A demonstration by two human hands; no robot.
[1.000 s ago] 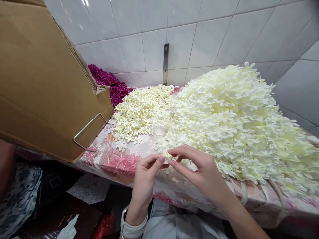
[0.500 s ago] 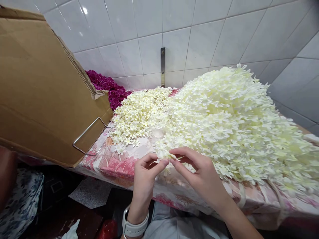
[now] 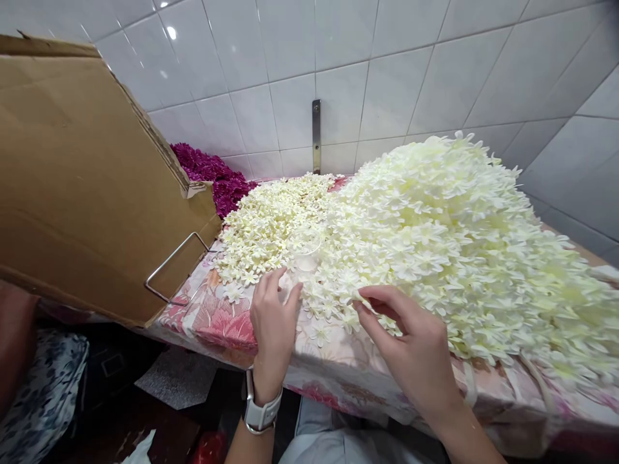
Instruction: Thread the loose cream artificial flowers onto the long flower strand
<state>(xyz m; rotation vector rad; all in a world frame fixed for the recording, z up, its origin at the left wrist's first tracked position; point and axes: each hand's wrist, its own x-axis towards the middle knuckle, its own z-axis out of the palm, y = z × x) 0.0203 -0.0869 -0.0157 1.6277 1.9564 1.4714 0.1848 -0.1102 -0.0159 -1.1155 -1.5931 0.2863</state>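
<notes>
While the left hand (image 3: 275, 327) is loose and spread and the right hand (image 3: 414, 348) pinches what looks like a pale flower (image 3: 357, 298), I think the white flowers (image 3: 459, 245) piled by the front edge of the surface (image 3: 225, 322) could tumble off if that hand bumps them.

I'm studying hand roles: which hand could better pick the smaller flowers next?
Likely the left hand: it is open beside the smaller flowers, while the right hand is farther off, at the big pile.
</notes>
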